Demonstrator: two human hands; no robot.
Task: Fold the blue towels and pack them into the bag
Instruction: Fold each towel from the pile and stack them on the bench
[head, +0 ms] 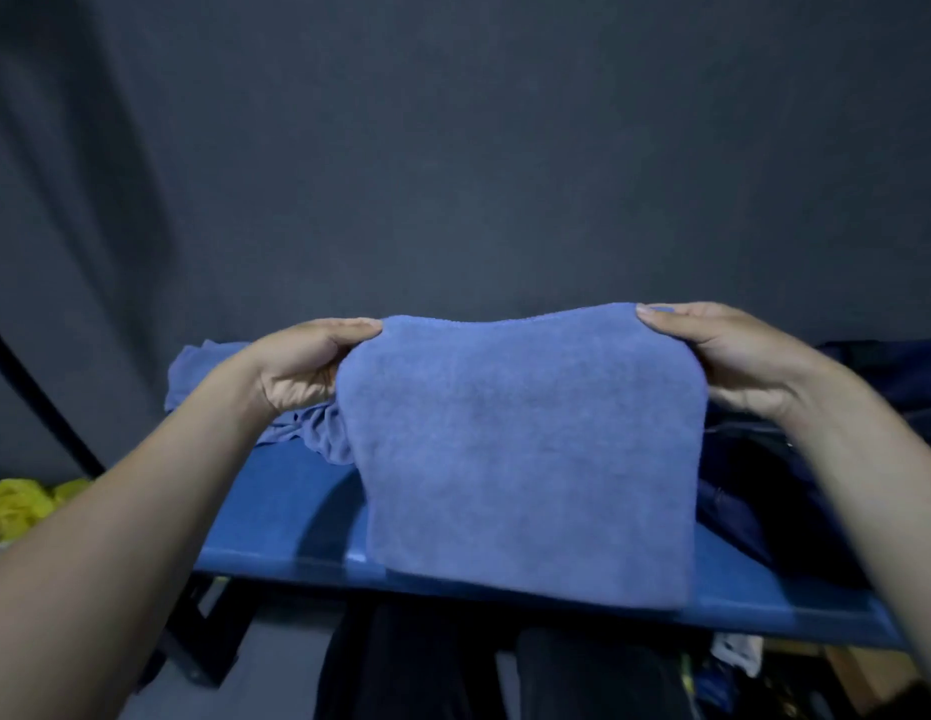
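Hands: left (302,363) and right (733,356), each pinching an upper corner of blue towel (520,449). Folded, plush, smooth-faced, hanging above blue desk (276,517); crumpled towels (297,428) behind, on desk.

A blue surface (276,517) spans the lower half of the view, its front edge running from about 8 o'clock to 4 o'clock. On it, toward 9 o'clock, lies a crumpled heap of blue towels (203,371), unfolded and bunched at the far left edge. Toward 3 o'clock a dark navy bag (796,491) rests on the right end, its shape hard to make out in the dim light
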